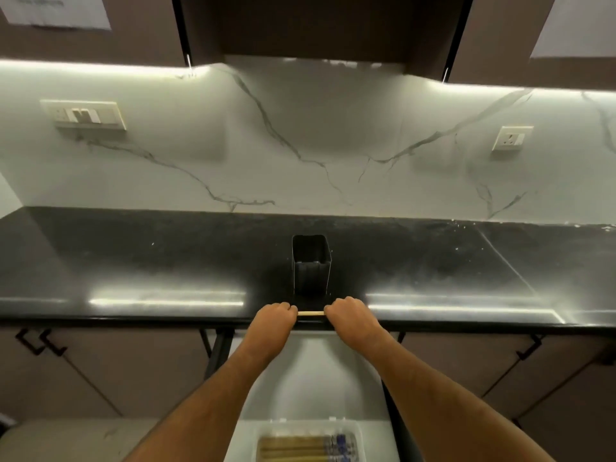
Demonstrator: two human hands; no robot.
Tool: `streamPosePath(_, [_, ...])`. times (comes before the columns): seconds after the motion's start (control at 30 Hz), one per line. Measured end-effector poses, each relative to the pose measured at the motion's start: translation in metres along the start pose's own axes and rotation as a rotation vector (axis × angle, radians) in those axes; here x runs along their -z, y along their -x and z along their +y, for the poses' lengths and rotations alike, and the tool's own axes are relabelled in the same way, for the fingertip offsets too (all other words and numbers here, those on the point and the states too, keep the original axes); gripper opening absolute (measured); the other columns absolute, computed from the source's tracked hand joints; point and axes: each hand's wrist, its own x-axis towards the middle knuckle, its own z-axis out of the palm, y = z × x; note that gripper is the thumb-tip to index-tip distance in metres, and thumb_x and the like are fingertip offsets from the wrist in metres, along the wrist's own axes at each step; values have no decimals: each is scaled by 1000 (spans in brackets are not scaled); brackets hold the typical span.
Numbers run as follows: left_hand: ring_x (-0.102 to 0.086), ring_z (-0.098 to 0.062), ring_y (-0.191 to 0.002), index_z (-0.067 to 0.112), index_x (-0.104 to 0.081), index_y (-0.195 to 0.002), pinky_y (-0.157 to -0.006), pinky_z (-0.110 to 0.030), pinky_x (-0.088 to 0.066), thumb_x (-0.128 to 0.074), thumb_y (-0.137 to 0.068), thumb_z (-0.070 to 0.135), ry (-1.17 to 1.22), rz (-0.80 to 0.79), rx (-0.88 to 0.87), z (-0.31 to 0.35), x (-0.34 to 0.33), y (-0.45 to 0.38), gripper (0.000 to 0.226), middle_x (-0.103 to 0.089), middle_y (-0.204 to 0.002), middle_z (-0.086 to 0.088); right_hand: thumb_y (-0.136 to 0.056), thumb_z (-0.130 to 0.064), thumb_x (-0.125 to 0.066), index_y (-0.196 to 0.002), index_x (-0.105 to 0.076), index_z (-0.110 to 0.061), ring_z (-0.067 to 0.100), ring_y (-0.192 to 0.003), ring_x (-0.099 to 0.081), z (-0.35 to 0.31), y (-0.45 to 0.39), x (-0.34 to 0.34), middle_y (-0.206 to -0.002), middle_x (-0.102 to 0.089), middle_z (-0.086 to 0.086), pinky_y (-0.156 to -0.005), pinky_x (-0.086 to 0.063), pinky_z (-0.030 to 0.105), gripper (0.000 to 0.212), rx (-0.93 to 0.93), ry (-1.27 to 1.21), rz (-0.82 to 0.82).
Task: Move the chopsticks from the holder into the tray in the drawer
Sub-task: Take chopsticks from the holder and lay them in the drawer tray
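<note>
A black square holder [311, 265] stands upright on the black countertop [133, 261], and I see nothing sticking out of it. Just in front of it, at the counter's front edge, my left hand [275, 316] and my right hand [346, 315] each grip one end of a pale wooden chopstick [310, 313] held level between them. Below, the white drawer [333, 378] is pulled out. A clear tray [308, 441] lies in it at the bottom of the view, holding several wooden chopsticks with blue ends.
A marble backsplash with a switch plate [83, 115] and a socket [511, 138] rises behind the counter. Brown cabinet doors with black handles [40, 341] flank the open drawer. Upper cabinets hang overhead.
</note>
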Motion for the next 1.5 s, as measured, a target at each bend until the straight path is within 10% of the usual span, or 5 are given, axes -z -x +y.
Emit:
streamPosePath(0.63, [-69,-22,-96,10,-65,-122,-90,-29,-55,-63,-96,16,136,-297,11,59,-128,170,26,-71,-112,-9,-92,-11,-68,-108,-69,-8,24,-80,-69,-95,118,-160,-94,-71,10,-74,-57,32,17,37,-201,-227])
streamPosePath(1.5, [-65,-19,-104,15,-67,-122,-92,-26,-52,-74,-89,14,247,-418,140,59,-208,175,34,-67,-120,-5,-95,-22,-68,-115,-71,-14,22,-93,-71,-110,119,-259,-108,-73,6,-85,-59,32,22,-29,-270,-226])
